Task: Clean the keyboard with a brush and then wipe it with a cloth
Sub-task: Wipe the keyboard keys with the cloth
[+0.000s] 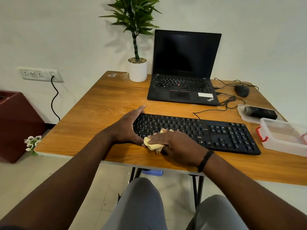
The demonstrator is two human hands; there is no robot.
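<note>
A black keyboard [216, 135] lies across the near half of the wooden table [99, 103]. My left hand [127, 127] grips its left end, thumb at the far edge and fingers along the near edge. My right hand [176, 145] presses a crumpled yellow cloth [152, 143] on the keyboard's front left keys, its fingers curled over the cloth. The black brush [259, 112] lies in a clear lid at the right, away from both hands.
An open black laptop [184, 68] stands behind the keyboard, with a potted plant [137, 67] to its left and a mouse [241, 90] with cables to its right. A clear plastic box [285, 138] sits at the keyboard's right end.
</note>
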